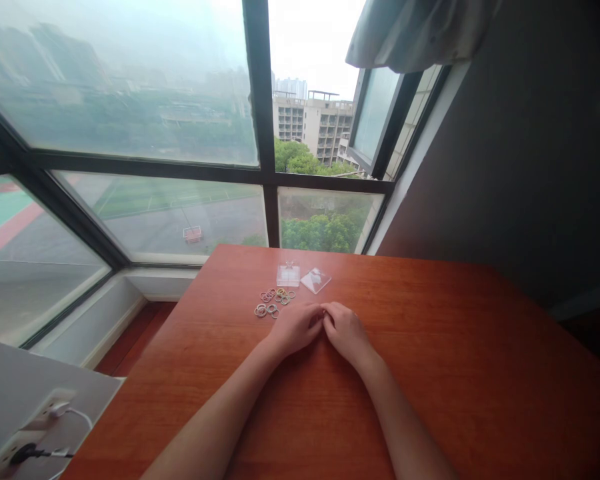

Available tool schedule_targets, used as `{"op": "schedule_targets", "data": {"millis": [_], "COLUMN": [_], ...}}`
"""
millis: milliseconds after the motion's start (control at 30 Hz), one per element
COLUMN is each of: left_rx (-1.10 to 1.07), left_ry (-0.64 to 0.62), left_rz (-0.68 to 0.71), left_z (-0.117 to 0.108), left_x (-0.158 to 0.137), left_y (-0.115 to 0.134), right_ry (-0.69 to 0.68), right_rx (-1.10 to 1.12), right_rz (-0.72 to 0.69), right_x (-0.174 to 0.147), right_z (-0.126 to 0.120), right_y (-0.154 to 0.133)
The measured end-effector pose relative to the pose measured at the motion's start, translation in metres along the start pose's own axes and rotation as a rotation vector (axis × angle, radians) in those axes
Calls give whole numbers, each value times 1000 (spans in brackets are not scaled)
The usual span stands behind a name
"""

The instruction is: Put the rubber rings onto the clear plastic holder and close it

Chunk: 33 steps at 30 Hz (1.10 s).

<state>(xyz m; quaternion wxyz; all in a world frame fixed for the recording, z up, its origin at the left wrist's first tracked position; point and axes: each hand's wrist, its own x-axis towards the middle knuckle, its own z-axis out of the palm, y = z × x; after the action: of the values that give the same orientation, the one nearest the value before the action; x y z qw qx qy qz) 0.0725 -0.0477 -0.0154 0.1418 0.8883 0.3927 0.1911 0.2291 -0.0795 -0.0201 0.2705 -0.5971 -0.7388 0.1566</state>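
My left hand point(296, 327) and my right hand point(347, 327) meet at the fingertips just over the table. Both have their fingers curled and closed; whatever is between them, if anything, is too small or hidden to make out. Just beyond and left of my left hand lie several small hair ties point(273, 309) in pale, pink, yellow and grey-green tones, in a loose cluster. Behind them stands a clear plastic box point(288, 275). A flat, clear square lid point(316, 281) rests to its right, turned at an angle.
The reddish-brown wooden table point(445, 373) runs up to a dark-framed window point(273, 177). A grey wall point(505, 167) rises on the right. At the lower left, plugs with cords sit in a wall socket point(30, 433).
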Motion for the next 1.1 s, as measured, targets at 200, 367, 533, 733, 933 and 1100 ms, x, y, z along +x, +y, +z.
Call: {"op": "schedule_targets", "data": {"millis": [200, 367, 533, 733, 933, 1100], "left_rx": [16, 28, 16, -30, -38, -19], "left_ry": [1, 2, 5, -1, -2, -9], "left_rz": [-2, -8, -5, 1, -8, -12], "left_z": [1, 2, 1, 2, 2, 1], "left_x": [0, 0, 0, 0, 0, 0], "left_y": [-1, -1, -1, -3, -3, -3], "right_ry": [-9, -13, -10, -22, -21, -21], "right_rx": [-10, -15, -17, -28, -29, -32], "right_rz": [-1, 1, 2, -3, -1, 6], "right_x": [0, 0, 0, 0, -1, -1], "right_z": [-1, -2, -1, -1, -1, -1], "right_y": [-1, -1, -1, 0, 0, 0]}}
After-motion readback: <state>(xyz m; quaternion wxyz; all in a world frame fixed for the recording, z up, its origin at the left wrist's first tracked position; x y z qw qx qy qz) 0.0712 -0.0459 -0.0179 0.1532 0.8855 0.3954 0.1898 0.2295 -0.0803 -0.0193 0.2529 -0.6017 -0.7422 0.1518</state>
